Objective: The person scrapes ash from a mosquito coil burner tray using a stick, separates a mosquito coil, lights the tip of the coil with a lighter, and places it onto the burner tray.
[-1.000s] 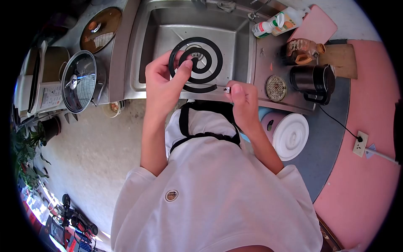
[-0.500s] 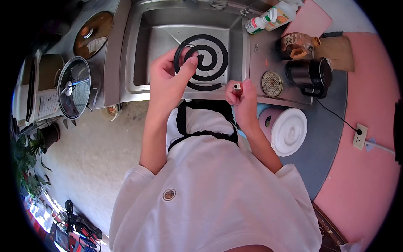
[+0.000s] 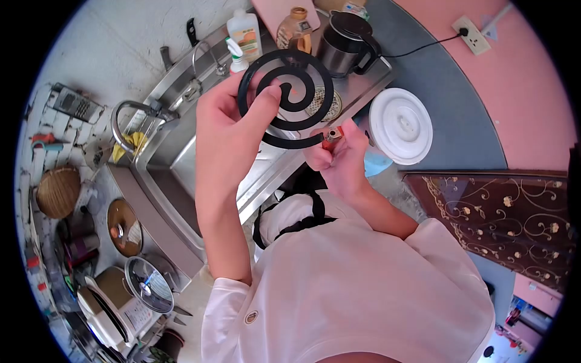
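A black mosquito coil [image 3: 310,91] is pinched between the thumb and fingers of my left hand [image 3: 225,130], held up flat in front of the sink's right end. My right hand [image 3: 342,158] is closed around a red lighter [image 3: 331,139]. The lighter's metal top is right at the coil's loose outer end; whether they touch I cannot tell. No flame is visible. Partly hidden behind the coil, a round perforated tin [image 3: 330,110] rests on the counter.
The steel sink [image 3: 163,181] with its curved faucet [image 3: 124,124] lies left of my hands. A black kettle [image 3: 345,45], a brown jug [image 3: 295,27] and a white bottle [image 3: 244,33] stand behind. A white-lidded bucket [image 3: 400,126] is at the right.
My view has turned and shifted toward the right. The lighter in my right hand has come up to the coil's outer end. My left hand keeps its pinch on the coil.
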